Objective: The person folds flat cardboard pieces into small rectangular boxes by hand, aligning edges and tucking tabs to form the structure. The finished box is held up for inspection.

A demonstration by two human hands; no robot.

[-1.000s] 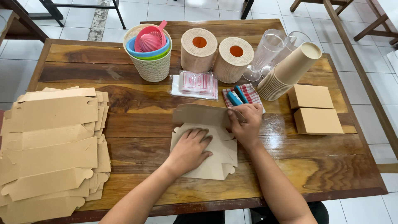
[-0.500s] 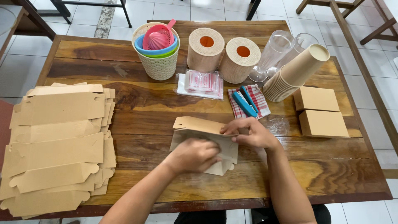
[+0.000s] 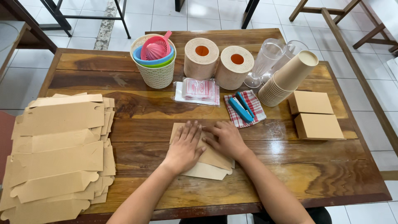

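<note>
Pressing folded cardboard blank (image 3: 207,164) flat: left hand (image 3: 185,148), right hand (image 3: 226,139).

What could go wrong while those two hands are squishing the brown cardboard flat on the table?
The cardboard piece lies under both the left hand and the right hand. If they press unevenly, it might crease crookedly or slide on the smooth wooden table. The blue stapler sits just beyond the right hand, so a quick reach might bump it. The stack of paper cups lies tilted on its side close by and could roll if knocked.
</note>
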